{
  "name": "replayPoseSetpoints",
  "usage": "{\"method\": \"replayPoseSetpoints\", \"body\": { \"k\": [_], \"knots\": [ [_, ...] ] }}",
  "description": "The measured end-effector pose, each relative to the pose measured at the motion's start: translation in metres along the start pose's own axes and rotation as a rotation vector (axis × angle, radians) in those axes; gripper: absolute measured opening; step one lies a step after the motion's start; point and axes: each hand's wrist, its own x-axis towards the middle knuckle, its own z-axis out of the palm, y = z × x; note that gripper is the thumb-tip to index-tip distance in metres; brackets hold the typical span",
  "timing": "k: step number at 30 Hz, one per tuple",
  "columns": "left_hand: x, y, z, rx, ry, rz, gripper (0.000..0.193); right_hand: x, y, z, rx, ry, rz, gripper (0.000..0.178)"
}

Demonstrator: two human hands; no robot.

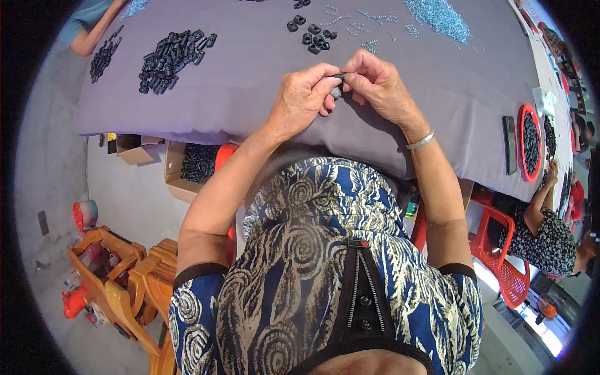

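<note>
- The small black plastic piece (338, 78) is pinched right between both hands, a bit above centre of the view over the near edge of the table. It looks dark, matte and chunky, but most of it is hidden by fingers, so I can't make out the exact shape.
- Left hand (304, 97) is curled almost shut, thumb and fingertips clamped on the piece from its 9 o'clock side.
- Right hand (380, 87) is also closed down on it from 3 o'clock, fingers bent in tight. There's a thin silver bangle (420, 140) on that wrist.
- The two hands touch each other at the fingertips.
- The table has a smooth grey-purple cloth (250, 69) over it, draping off the near edge.
- At 12 o'clock from the hands: a few loose black loop-shaped parts (315, 37), and just past them small shiny metal springs (369, 28).
- At 10 o'clock, well apart: a heap of black blocky pieces (172, 59).
- At 1 o'clock, far side: a pile of tiny pale-blue glinting bits (440, 17).
- At 3 o'clock, well apart: a red-rimmed tray (520, 134) full of black parts.
</note>
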Motion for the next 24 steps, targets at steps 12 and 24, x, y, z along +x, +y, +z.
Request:
{"method": "replayPoseSetpoints", "body": {
  "k": [12, 24],
  "knots": [
    [0.002, -0.001, -0.002, 0.057, -0.023, 0.021, 0.018, 0.001, -0.008, 0.004, -0.182, 0.017, 0.007, 0.007],
    [0.004, 0.002, -0.001, 0.034, -0.038, -0.031, 0.019, 0.006, -0.013, -0.009, -0.284, -0.106, 0.065, 0.006]
  ]
}}
